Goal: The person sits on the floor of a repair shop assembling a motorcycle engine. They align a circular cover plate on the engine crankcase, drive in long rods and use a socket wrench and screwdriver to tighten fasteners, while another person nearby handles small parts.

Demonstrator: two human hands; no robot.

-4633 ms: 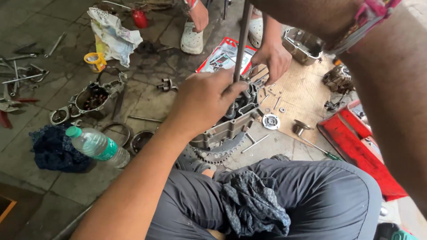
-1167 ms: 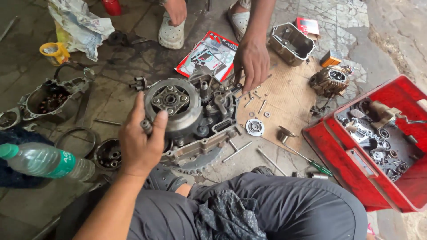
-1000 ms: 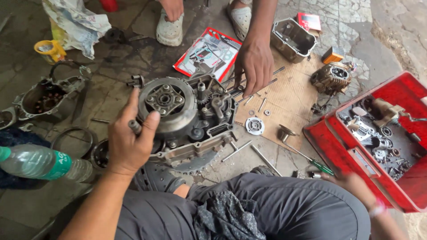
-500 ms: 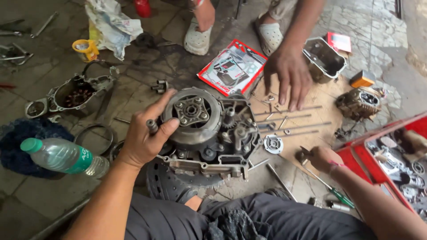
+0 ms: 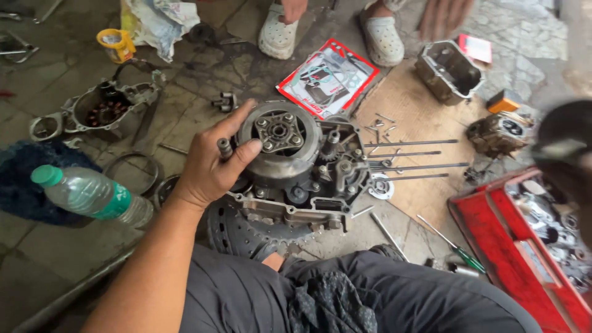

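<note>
The left hand [image 5: 213, 166] gripped the round clutch [image 5: 279, 140] on the engine case [image 5: 308, 185], steadying it. The right hand [image 5: 564, 154], blurred over the red tray [image 5: 493, 228], had a grip I cannot tell; lifting the clutch likely needed both.

I have just the one view, from the camera on my head, looking steeply down over my lap at the paved workshop floor [image 5: 74, 265] and close enough that my left hand [image 5: 209, 169] sits mid-frame. It faces forward toward another person's white clogs [image 5: 277, 34] at the top edge. My left forearm runs in from the bottom edge.
</note>
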